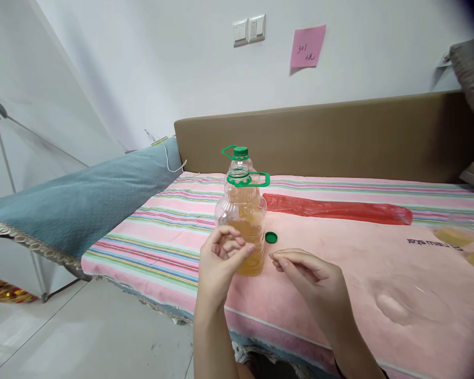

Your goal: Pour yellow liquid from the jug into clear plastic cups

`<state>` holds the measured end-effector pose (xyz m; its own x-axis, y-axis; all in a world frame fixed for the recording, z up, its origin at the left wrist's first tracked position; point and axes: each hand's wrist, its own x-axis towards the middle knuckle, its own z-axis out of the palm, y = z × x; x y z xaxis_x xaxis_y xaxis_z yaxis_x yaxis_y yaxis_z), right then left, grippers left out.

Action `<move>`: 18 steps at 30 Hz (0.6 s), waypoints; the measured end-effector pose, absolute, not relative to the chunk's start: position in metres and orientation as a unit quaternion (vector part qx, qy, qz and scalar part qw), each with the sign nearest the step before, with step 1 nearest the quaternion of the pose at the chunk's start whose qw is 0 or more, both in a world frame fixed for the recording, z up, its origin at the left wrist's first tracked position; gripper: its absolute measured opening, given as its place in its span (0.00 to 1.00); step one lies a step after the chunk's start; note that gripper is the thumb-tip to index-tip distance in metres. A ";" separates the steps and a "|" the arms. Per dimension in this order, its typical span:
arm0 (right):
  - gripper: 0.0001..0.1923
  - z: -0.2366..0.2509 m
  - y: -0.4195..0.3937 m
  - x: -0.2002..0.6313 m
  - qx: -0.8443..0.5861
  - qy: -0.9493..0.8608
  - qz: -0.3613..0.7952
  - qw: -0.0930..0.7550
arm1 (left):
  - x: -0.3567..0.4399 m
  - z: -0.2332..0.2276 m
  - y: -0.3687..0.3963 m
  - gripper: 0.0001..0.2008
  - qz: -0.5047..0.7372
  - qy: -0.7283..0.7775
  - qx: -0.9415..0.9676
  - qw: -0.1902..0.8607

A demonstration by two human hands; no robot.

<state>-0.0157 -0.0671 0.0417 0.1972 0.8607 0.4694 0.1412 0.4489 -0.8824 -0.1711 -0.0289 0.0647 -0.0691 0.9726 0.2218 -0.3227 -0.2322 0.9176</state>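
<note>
The left hand (pixel 221 252) hovers with fingers curled loosely, holding nothing, just in front of the near bottle (pixel 243 221), perhaps grazing its side. The right hand (pixel 304 273) rests half-curled on the bed (pixel 339 247), also holding nothing, close to the bottle's base. That bottle stands upright on the striped cover, already uncapped, with amber liquid in its lower half; its green cap (pixel 271 237) lies just beside it. A second bottle (pixel 240 155) behind remains capped, so judging by this, only the first is opened.
</note>
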 end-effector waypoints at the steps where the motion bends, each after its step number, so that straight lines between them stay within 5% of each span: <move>1: 0.06 0.040 -0.067 -0.015 -0.427 -0.554 0.328 0.635 | -0.173 0.064 -0.027 0.17 0.670 0.355 0.437 0.484; 9: 0.06 0.026 -0.063 -0.015 -0.409 -0.535 0.401 0.621 | -0.179 0.057 -0.005 0.18 0.783 0.347 0.302 0.418; 18: 0.10 0.002 -0.019 -0.021 -0.445 -0.522 0.318 0.654 | -0.186 0.030 0.034 0.09 0.795 0.417 0.204 0.390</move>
